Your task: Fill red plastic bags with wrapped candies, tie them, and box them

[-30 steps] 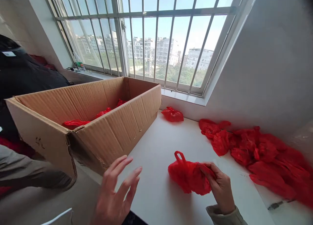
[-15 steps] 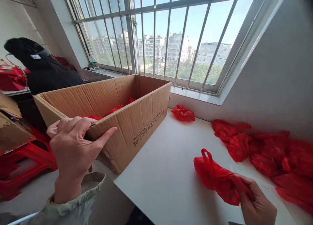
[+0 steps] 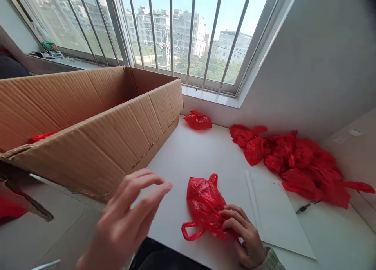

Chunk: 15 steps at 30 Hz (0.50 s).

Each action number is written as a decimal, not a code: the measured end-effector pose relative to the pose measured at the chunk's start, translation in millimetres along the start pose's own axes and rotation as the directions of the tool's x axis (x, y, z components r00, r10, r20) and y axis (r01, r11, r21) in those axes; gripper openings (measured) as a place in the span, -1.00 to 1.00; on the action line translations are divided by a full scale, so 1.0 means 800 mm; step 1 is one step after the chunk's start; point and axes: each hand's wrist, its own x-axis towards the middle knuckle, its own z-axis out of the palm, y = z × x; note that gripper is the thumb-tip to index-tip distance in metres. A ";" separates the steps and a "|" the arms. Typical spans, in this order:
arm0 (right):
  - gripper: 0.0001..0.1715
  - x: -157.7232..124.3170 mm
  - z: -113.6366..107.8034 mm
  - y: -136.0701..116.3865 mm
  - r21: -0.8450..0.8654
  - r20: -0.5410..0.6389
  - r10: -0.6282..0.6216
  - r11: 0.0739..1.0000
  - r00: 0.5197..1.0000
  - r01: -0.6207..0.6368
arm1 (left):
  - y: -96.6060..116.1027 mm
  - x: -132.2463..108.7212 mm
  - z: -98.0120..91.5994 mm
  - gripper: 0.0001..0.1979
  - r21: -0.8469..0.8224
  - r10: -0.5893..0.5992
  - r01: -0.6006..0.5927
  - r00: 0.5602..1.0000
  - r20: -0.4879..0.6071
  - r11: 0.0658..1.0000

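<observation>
A red plastic bag (image 3: pixel 205 201) with loop handles rests on the white table in front of me. My right hand (image 3: pixel 243 234) has its fingers curled on the bag's right side, gripping it; the thumb is partly hidden. My left hand (image 3: pixel 126 219) is in the air left of the bag, touching nothing, slightly blurred, with fingers bent and apart. Beyond it stands a large open cardboard box (image 3: pixel 96 144) at the left. Red plastic (image 3: pixel 42 137) shows inside the box, mostly hidden by its near wall.
Another red bag (image 3: pixel 198 120) sits by the wall under the barred window (image 3: pixel 190 35). Several red bags (image 3: pixel 293 156) are heaped along the wall at the right. A flat white panel (image 3: pixel 279 211) and a black cable plug (image 3: pixel 304 208) lie on the white table (image 3: pixel 164 152).
My left hand has let go of the box edge and moved right. My right hand has brought the red bag left and down onto the table. The view has turned right.
</observation>
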 end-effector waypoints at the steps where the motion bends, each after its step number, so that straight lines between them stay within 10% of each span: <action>1: -0.57 -0.005 -0.004 0.002 -0.013 -0.025 0.040 0.999 0.999 -0.040 | 0.014 0.006 0.027 -0.61 -0.080 0.112 -0.103 0.986 0.119 0.991; 5: -0.41 -0.019 -0.027 0.005 -0.035 -0.103 0.216 0.975 0.971 -0.221 | 0.048 0.015 0.118 -0.75 -0.309 0.279 -0.129 0.814 0.509 0.942; 7: -0.29 -0.027 -0.033 0.004 -0.011 -0.102 0.324 0.945 0.941 -0.326 | 0.052 0.006 0.141 -0.45 -0.357 0.264 -0.053 0.774 0.575 0.933; 10: -0.10 -0.041 -0.025 0.006 0.093 -0.118 0.518 0.855 0.847 -0.510 | 0.045 -0.016 0.153 -0.02 -0.315 0.184 0.027 0.763 0.619 0.949; 15: -0.47 -0.036 -0.001 0.014 0.335 -0.048 0.643 0.731 0.764 -0.594 | 0.023 -0.037 0.169 -0.41 -0.363 0.042 0.225 0.799 0.599 0.904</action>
